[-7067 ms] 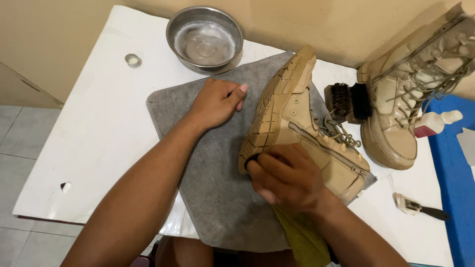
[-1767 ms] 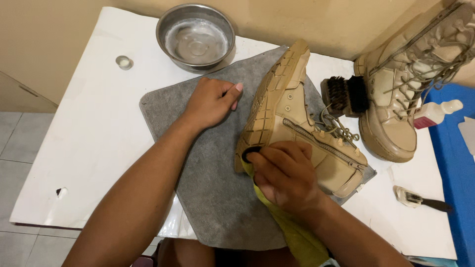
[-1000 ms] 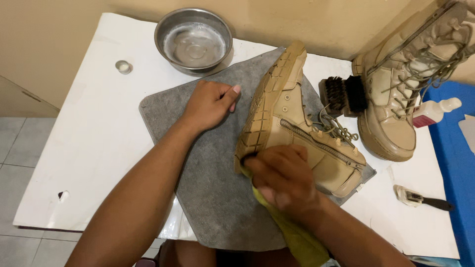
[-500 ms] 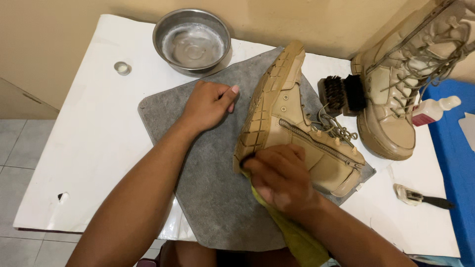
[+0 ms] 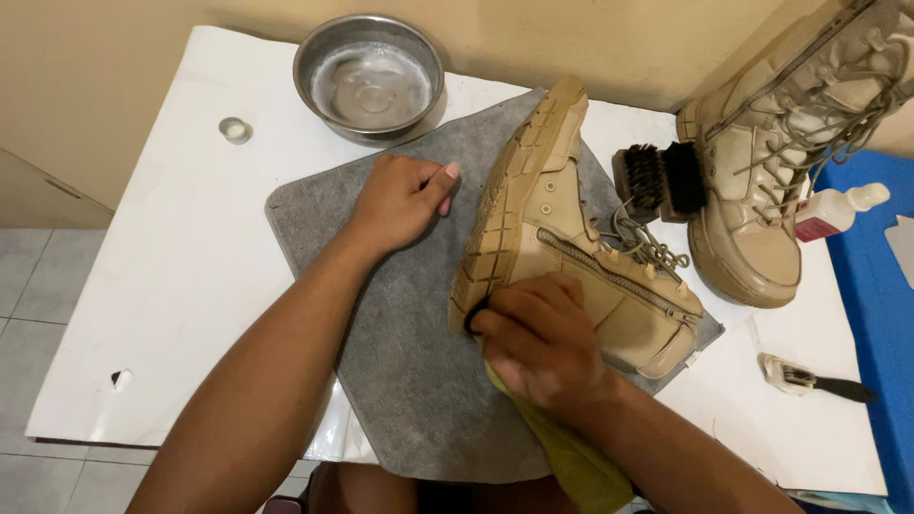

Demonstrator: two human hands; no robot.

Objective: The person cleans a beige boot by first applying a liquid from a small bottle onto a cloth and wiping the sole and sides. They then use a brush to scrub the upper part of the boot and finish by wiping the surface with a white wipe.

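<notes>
Presently, item one: a tan boot (image 5: 571,238) lying on its side on a grey mat (image 5: 409,381), sole turned toward the left, toe pointing away from the person, laces loose. Right hand (image 5: 538,343): fingers curled tight around a yellow-green cloth (image 5: 571,457), pressed against the heel end of the sole edge; a small dark patch shows just at the fingertips. Left hand (image 5: 400,195): fingers relaxed and lying flat on the mat, holding nothing, just beside the sole. Item two: a second tan boot (image 5: 771,190), upright at the far right of the white table (image 5: 162,266), untouched by either hand. Accessories: steel bowl (image 5: 369,78) holding a little liquid, dark bristle brush (image 5: 660,179) between the two boots, small white bottle (image 5: 838,209), a short-handled tool (image 5: 809,379), a small round cap (image 5: 232,129). Progress, judged: wiping is at the heel of the first boot; the forward sole edge and upper look fairly clean, though the underside is hidden; the second boot appears to wait its turn
</notes>
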